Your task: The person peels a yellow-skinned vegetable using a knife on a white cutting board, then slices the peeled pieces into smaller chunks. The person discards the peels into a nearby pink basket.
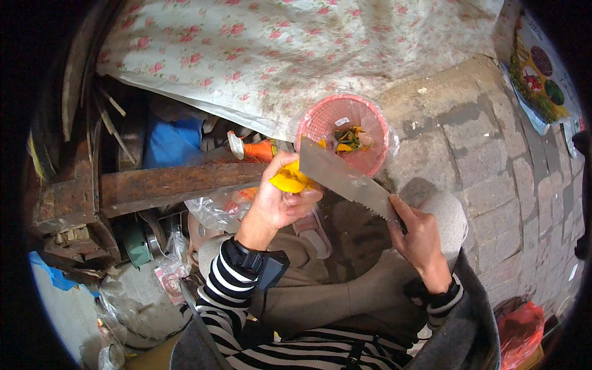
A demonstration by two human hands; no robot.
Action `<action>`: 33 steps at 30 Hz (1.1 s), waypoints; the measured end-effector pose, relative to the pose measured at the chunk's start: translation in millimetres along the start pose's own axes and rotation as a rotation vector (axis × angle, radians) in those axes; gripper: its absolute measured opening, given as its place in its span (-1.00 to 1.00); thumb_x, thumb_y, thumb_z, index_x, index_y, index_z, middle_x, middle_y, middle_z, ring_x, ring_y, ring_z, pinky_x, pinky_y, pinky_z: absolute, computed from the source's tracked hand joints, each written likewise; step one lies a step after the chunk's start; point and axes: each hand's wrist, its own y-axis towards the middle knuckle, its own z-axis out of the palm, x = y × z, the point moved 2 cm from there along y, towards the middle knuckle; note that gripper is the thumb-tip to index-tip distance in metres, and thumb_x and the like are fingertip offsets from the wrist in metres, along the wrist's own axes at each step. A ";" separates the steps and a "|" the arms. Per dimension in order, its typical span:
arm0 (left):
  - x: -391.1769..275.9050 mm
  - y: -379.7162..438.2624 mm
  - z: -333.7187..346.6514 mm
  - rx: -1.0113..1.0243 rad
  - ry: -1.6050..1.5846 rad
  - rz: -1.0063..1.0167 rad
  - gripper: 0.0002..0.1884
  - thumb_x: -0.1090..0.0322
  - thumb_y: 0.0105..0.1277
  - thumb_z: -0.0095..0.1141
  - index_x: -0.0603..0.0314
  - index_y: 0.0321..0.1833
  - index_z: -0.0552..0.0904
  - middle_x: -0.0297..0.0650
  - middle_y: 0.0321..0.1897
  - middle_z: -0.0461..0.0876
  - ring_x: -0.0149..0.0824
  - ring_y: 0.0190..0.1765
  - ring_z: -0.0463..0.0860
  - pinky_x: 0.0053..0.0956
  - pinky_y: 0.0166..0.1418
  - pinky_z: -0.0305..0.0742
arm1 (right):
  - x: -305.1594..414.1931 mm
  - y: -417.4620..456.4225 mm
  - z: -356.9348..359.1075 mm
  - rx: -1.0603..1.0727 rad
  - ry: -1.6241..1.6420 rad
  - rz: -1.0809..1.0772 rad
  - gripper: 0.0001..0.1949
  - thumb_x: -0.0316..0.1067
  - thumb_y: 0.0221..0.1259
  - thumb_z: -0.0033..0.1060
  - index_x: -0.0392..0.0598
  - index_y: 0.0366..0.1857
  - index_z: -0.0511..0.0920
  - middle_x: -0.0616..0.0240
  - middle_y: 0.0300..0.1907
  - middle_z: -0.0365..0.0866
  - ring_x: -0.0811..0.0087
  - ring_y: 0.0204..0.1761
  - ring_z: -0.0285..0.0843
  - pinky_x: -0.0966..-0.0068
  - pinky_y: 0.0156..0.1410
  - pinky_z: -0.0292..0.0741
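My left hand holds a yellow piece of fruit or vegetable, perhaps mango or pumpkin. My right hand grips the near end of a broad metal blade with a serrated lower edge; its handle is hidden in my fingers. The blade's far end lies against the yellow piece, over the near left rim of a pink plastic basket. Inside the basket, which has a clear plastic liner, are yellow and green peelings and a small white label.
A floral sheet hangs beyond the basket. A rusty beam, an orange bottle and clear plastic bags are on the left. Stone paving extends on the right, with a red plastic bag at lower right and a printed sack above.
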 end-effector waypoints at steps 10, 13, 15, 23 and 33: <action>-1.5 -1.3 -1.2 -0.003 0.005 -0.030 -0.52 -0.10 0.32 -0.08 0.26 -0.14 0.54 -0.30 -0.66 0.41 -0.57 -0.80 0.20 -0.69 -0.80 0.14 | 8.3 -3.6 -5.1 0.034 0.254 0.079 -0.56 -0.46 -0.01 0.28 -0.19 0.06 0.58 -0.07 -0.36 0.66 -0.02 -0.37 0.67 0.28 -0.27 0.58; -1.6 -3.9 -5.1 -0.149 -0.032 0.033 -0.50 -0.15 0.34 -0.07 0.25 -0.17 0.55 -0.34 -0.70 0.40 -0.55 -0.81 0.22 -0.68 -0.81 0.14 | 14.7 -2.8 -8.7 0.045 0.185 -0.010 -0.50 -0.45 -0.07 0.30 -0.18 0.09 0.55 -0.06 -0.35 0.66 -0.03 -0.36 0.65 0.25 -0.27 0.58; -1.3 -2.9 -8.3 -0.096 -0.083 0.010 -0.48 -0.19 0.35 -0.06 0.23 -0.19 0.55 -0.37 -0.72 0.40 -0.54 -0.81 0.25 -0.69 -0.81 0.14 | 15.3 -1.3 -11.5 0.069 0.151 -0.023 -0.46 -0.45 -0.10 0.31 -0.17 0.12 0.53 -0.06 -0.34 0.65 -0.03 -0.35 0.64 0.22 -0.26 0.57; 0.2 -2.2 -16.8 -0.032 -0.143 -0.036 -0.47 -0.19 0.36 -0.06 0.23 -0.15 0.57 -0.31 -0.71 0.38 -0.53 -0.77 0.28 -0.70 -0.82 0.16 | 14.2 1.1 -12.3 0.050 0.080 -0.056 -0.41 -0.44 -0.13 0.33 -0.12 0.16 0.51 0.00 -0.35 0.65 -0.02 -0.35 0.63 0.20 -0.27 0.57; -0.3 -2.4 -16.3 0.045 -0.205 -0.068 -0.38 -0.24 0.34 -0.08 0.34 -0.06 0.54 -0.19 -0.64 0.41 -0.51 -0.74 0.30 -0.69 -0.81 0.19 | 12.7 -1.4 -8.7 0.074 0.219 -0.033 -0.41 -0.46 -0.14 0.35 -0.12 0.16 0.51 -0.03 -0.24 0.68 -0.05 -0.28 0.66 0.22 -0.19 0.60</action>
